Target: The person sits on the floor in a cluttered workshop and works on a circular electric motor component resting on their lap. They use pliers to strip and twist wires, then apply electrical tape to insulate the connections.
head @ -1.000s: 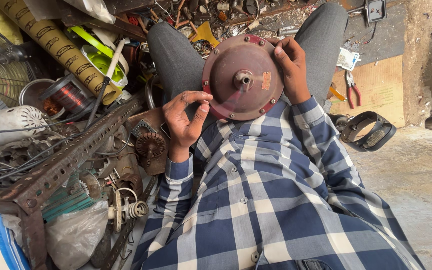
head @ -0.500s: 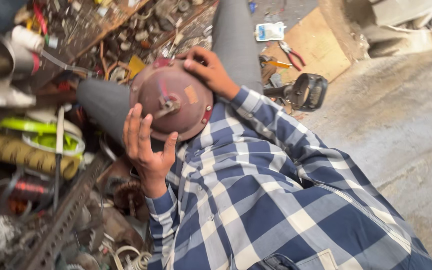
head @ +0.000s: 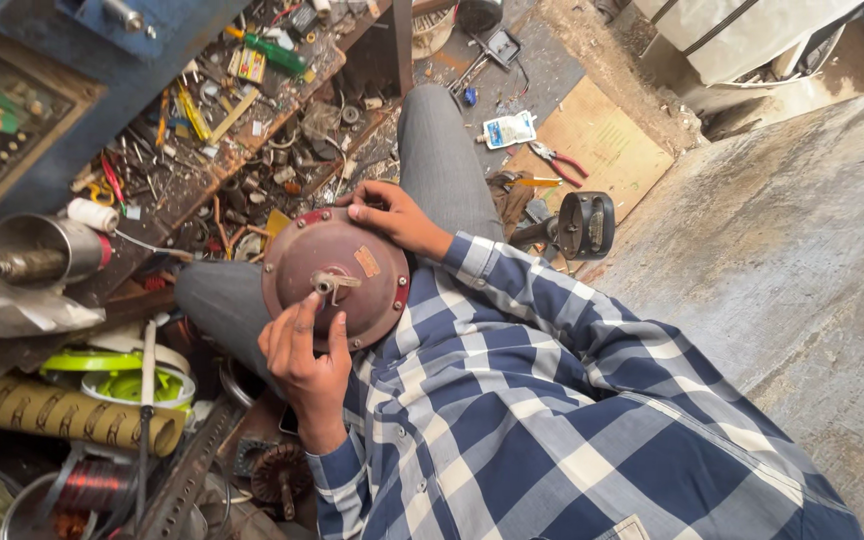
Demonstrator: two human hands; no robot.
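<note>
Left hand [head: 304, 352]: fingers loosely curled, tips resting on the motor cover [head: 335, 278] at its 7 o'clock edge, index finger just below the shaft [head: 324, 286]. Not a full grip; more a steadying touch.
Right hand [head: 392, 214]: fingers bent over the cover's rim at 1 o'clock, thumb on top, pinching the edge.

One cover, round, domed, reddish-brown, lying across the lap on grey trousers. One short metal shaft stands at its centre. One small tan label on the dome at 2 o'clock from the shaft.

Outward from the cover:
- 2 o'clock: one black round part [head: 586, 225] on the floor, beside one sheet of cardboard [head: 607, 140].
- On the cardboard: one pair of red-handled pliers [head: 559, 159]; one white tube [head: 508, 129] at its 10 o'clock corner.
- 8 o'clock: one corrugated tan hose [head: 62, 413]; two green rings [head: 117, 372] above it; one copper wire coil [head: 92, 484] below.
- 9 o'clock: one metal can [head: 44, 247].
- 11 o'clock: shelf [head: 202, 190] crowded with small tools, too many to count.
</note>
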